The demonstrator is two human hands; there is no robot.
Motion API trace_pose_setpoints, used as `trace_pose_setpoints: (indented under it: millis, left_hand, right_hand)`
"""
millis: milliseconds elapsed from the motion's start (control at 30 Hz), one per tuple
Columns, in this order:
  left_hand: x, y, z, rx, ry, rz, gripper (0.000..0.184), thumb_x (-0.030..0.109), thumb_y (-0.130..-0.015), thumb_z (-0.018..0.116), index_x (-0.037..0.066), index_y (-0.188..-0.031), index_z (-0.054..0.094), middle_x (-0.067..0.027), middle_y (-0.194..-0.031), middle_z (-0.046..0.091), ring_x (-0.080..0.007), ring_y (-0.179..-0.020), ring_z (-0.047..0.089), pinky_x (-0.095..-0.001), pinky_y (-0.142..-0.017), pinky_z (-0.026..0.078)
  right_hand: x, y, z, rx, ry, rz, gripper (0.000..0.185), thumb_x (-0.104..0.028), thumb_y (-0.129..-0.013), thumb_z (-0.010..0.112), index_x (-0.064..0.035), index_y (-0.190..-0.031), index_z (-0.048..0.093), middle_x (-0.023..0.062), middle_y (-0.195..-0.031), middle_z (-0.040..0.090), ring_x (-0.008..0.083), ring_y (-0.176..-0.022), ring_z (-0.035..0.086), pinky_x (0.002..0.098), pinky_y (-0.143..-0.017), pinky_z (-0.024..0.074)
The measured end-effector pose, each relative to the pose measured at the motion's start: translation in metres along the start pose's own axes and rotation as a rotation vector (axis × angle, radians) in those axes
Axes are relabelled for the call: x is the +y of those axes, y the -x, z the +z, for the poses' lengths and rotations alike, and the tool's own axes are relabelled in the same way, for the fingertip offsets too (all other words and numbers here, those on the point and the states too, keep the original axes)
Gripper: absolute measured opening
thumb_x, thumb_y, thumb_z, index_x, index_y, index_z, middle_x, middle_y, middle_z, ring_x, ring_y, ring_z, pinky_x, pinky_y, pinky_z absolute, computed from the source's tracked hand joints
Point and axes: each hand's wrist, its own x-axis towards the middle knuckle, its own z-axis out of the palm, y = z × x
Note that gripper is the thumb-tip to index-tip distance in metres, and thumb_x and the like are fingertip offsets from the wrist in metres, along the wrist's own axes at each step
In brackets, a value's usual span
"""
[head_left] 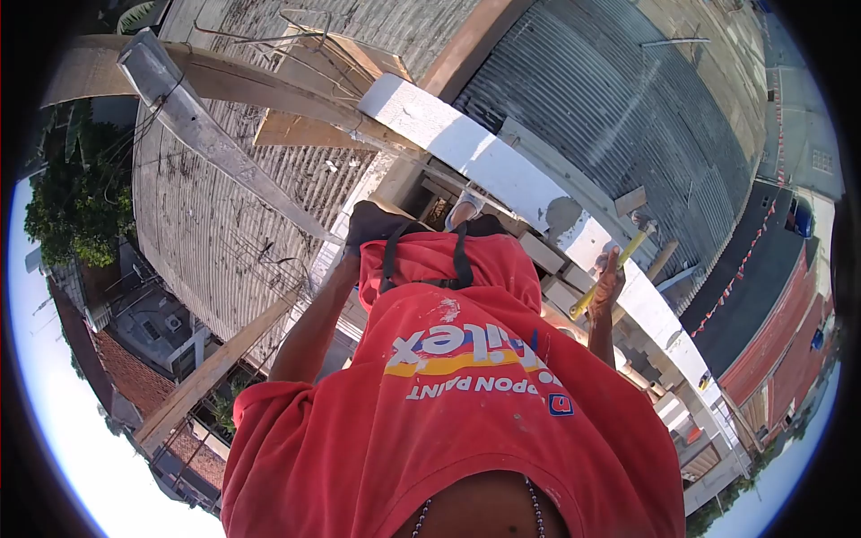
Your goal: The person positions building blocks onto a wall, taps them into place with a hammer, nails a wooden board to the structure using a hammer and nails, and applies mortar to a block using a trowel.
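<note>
My right hand point(607, 285) is closed around the yellow handle of a hammer point(633, 244), whose head points away from me. The hammer is over a white-painted concrete ledge point(502, 170) with grey patches. On the other side, my left forearm point(316, 309) reaches down beside my knee. The left hand's fingers cannot be made out against the dark cloth point(377, 226) there. Near it ends a long grey weathered plank point(215, 134). My red shirt point(466, 421) fills the lower middle, and one foot point(464, 208) shows below me.
Corrugated roofs point(619, 99) lie beyond the ledge, with an older tiled-looking roof point(206, 197) on the left. Wooden beams point(215, 372) cross at left, and bent rods point(305, 36) stick out at the top. Below me is a deep gap. A string of small flags point(744, 278) hangs at right.
</note>
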Motion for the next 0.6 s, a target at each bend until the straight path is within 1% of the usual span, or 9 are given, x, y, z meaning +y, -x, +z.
trace_pose_setpoints:
  millis: [33,133,233,300,333,433,467,567,600]
  left_hand:
    - [0.006,0.004,0.001,0.001,-0.051,-0.020,0.043,0.022,-0.091,0.066,0.008,-0.130,0.057,-0.0123,-0.123,0.065,-0.0243,-0.110,0.063,-0.0324,-0.089,0.050]
    - [0.027,0.019,0.012,0.007,-0.250,-0.082,0.042,0.021,-0.091,0.066,0.008,-0.130,0.057,-0.0124,-0.123,0.065,-0.0243,-0.109,0.064,-0.0320,-0.088,0.051]
    - [0.049,0.039,0.027,0.001,-0.565,-0.157,0.042,0.021,-0.090,0.067,0.008,-0.129,0.058,-0.0125,-0.122,0.065,-0.0244,-0.109,0.064,-0.0317,-0.088,0.051]
    - [0.061,0.054,0.033,-0.136,-0.987,-0.115,0.042,0.020,-0.090,0.067,0.008,-0.129,0.058,-0.0126,-0.122,0.066,-0.0244,-0.108,0.064,-0.0314,-0.087,0.052]
    - [0.064,0.060,0.029,-0.336,-1.427,0.162,0.038,0.013,-0.090,0.062,0.006,-0.127,0.058,-0.0178,-0.122,0.065,-0.0292,-0.109,0.064,-0.0344,-0.086,0.053]
    - [0.097,0.075,0.048,-0.420,-1.938,-0.254,0.036,0.011,-0.089,0.059,0.004,-0.124,0.059,-0.0209,-0.124,0.063,-0.0326,-0.114,0.061,-0.0392,-0.095,0.050]
    - [0.106,0.082,0.052,-0.315,-1.799,-0.182,0.038,0.008,-0.089,0.056,0.000,-0.126,0.057,-0.0225,-0.119,0.063,-0.0388,-0.111,0.060,-0.0448,-0.097,0.049]
    - [0.147,0.082,0.087,-0.185,-1.633,-0.200,0.043,0.006,-0.089,0.057,-0.001,-0.131,0.056,-0.0226,-0.129,0.060,-0.0357,-0.119,0.059,-0.0412,-0.097,0.050]
    - [0.157,0.078,0.099,-0.191,-1.670,-0.029,0.042,0.007,-0.092,0.056,-0.001,-0.133,0.056,-0.0210,-0.122,0.065,-0.0364,-0.111,0.063,-0.0407,-0.091,0.053]
  right_hand:
    - [0.000,0.000,0.002,0.017,0.024,-0.001,0.046,-0.055,-0.090,0.068,-0.0108,-0.079,0.066,-0.0040,-0.069,0.054,0.0082,-0.063,0.047,0.0262,-0.064,0.0332]
    - [-0.005,0.005,0.002,0.031,0.034,0.003,0.046,-0.054,-0.091,0.068,-0.0099,-0.078,0.065,-0.0025,-0.070,0.055,0.0089,-0.065,0.048,0.0269,-0.065,0.0340]
    - [-0.011,0.007,0.005,0.024,0.070,0.012,0.047,-0.054,-0.091,0.067,-0.0092,-0.078,0.065,-0.0018,-0.071,0.056,0.0093,-0.066,0.050,0.0269,-0.066,0.0348]
    - [-0.010,0.006,0.002,0.026,0.096,0.025,0.047,-0.054,-0.091,0.067,-0.0089,-0.078,0.065,-0.0016,-0.071,0.057,0.0095,-0.067,0.051,0.0267,-0.067,0.0352]
    - [-0.007,0.005,0.003,0.036,0.067,0.001,0.044,-0.051,-0.093,0.066,-0.0088,-0.078,0.065,-0.0017,-0.071,0.057,0.0089,-0.066,0.051,0.0261,-0.066,0.0357]
    - [0.001,0.005,0.005,0.051,0.008,-0.059,0.041,-0.046,-0.095,0.066,-0.0085,-0.078,0.066,-0.0021,-0.071,0.058,0.0081,-0.065,0.051,0.0259,-0.064,0.0361]
    - [0.001,0.003,0.002,0.036,0.019,-0.002,0.038,-0.042,-0.096,0.066,-0.0083,-0.080,0.067,-0.0028,-0.071,0.057,0.0075,-0.064,0.050,0.0255,-0.062,0.0361]
    - [-0.005,0.007,0.002,0.045,0.121,0.035,0.052,-0.058,-0.091,0.065,-0.0069,-0.083,0.066,-0.0026,-0.073,0.056,0.0100,-0.067,0.048,0.0273,-0.064,0.0362]
    - [-0.013,0.010,0.005,0.039,0.111,0.054,0.052,-0.059,-0.091,0.065,-0.0067,-0.084,0.066,-0.0023,-0.073,0.056,0.0103,-0.067,0.048,0.0275,-0.064,0.0363]
